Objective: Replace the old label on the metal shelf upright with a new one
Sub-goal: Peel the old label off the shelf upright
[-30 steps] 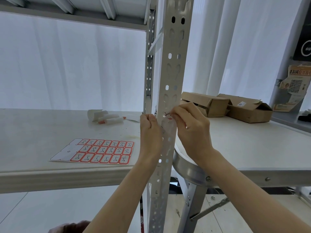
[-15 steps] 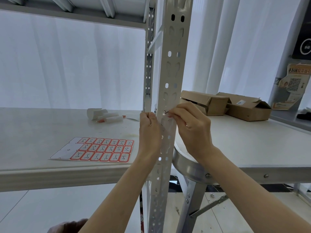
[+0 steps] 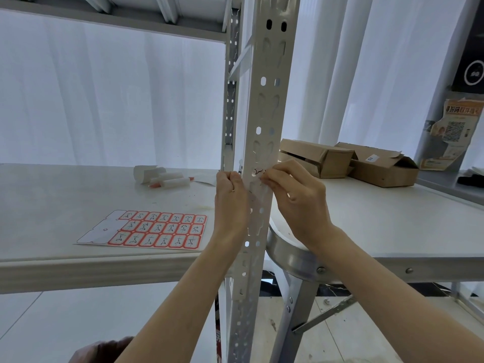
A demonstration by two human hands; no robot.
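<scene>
The right hand (image 3: pixel 301 203) pinches the label (image 3: pixel 258 172) on the upright (image 3: pixel 264 113) with its fingers (image 3: pixel 275 175). The left hand (image 3: pixel 230 200) curls at the upright's left edge; I cannot tell whether it grips. 1 sheet of labels (image 3: pixel 157 229) lies on the shelf (image 3: pixel 52 205) to the left.

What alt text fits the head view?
A right hand pinches a small white handwritten label on a white perforated metal shelf upright, while the left hand curls against the upright's left edge. A sheet of red-bordered labels lies on the white shelf board to the left.
</scene>
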